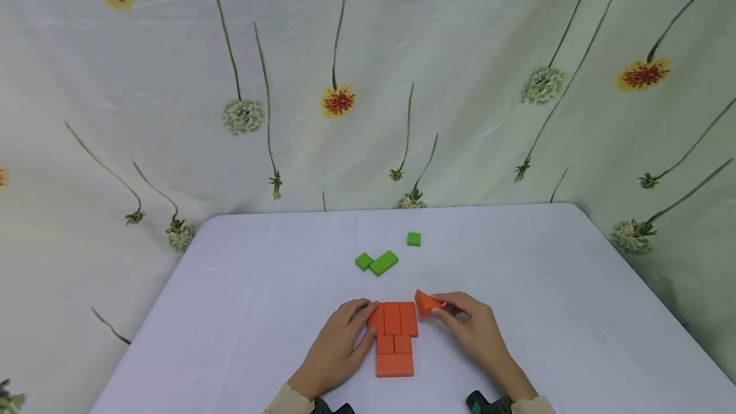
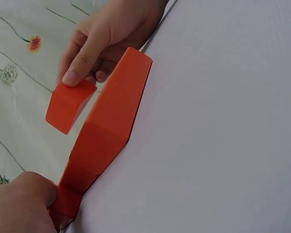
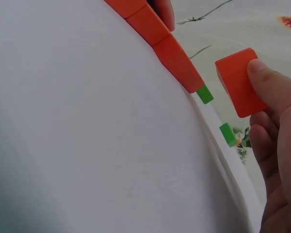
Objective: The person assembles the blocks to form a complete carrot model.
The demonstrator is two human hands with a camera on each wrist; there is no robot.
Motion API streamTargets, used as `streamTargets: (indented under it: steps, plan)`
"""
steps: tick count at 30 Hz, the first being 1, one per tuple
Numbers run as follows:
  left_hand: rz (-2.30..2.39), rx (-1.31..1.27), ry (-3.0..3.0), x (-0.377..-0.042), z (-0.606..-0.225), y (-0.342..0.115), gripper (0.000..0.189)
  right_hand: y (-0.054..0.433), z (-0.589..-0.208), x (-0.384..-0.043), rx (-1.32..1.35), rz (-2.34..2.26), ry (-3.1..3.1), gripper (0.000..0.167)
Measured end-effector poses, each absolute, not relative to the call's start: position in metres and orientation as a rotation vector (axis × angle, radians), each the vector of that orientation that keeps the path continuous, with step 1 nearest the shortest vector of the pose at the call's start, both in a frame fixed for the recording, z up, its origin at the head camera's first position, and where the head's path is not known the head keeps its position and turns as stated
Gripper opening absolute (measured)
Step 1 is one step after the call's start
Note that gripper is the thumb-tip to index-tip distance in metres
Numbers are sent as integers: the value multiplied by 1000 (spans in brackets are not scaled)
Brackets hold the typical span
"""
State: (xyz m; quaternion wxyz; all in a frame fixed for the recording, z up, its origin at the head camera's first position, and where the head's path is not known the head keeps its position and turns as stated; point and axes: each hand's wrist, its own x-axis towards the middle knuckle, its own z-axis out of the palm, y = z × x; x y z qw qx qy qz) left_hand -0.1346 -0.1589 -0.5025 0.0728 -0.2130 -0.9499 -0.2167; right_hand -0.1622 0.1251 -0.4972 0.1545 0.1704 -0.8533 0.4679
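Observation:
Orange blocks (image 1: 395, 365) lie flat in a joined shape on the white table, with three upright rectangles across its far end, two small blocks below them and a wide one nearest me. My left hand (image 1: 339, 344) holds the leftmost block (image 1: 376, 319), index fingertip at its far end and thumb at its near end. In the left wrist view, the thumb (image 2: 26, 201) presses against orange. To the right of the shape, my right hand (image 1: 468, 324) pinches a triangular orange block (image 1: 425, 303) between thumb and fingers. Its rectangular face (image 3: 237, 85) shows in the right wrist view.
Beyond the orange shape lie a small green block (image 1: 363, 261), a longer green block (image 1: 384, 263) touching it, and another small green block (image 1: 414, 239) farther back. A flower-patterned cloth (image 1: 471, 145) hangs behind the table's far edge (image 1: 391, 211).

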Motion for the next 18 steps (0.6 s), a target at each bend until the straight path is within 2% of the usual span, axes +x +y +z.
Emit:
streamTargets:
  steps: [10, 18]
  plan:
    - [-655, -650, -2841, -134, -501, -160, 50, 121, -493, -151, 661, 1461, -2409, 25]
    - [-653, -646, -2840, -135, -502, -159, 50, 117, -492, -145, 902, 1523, -2368, 26]
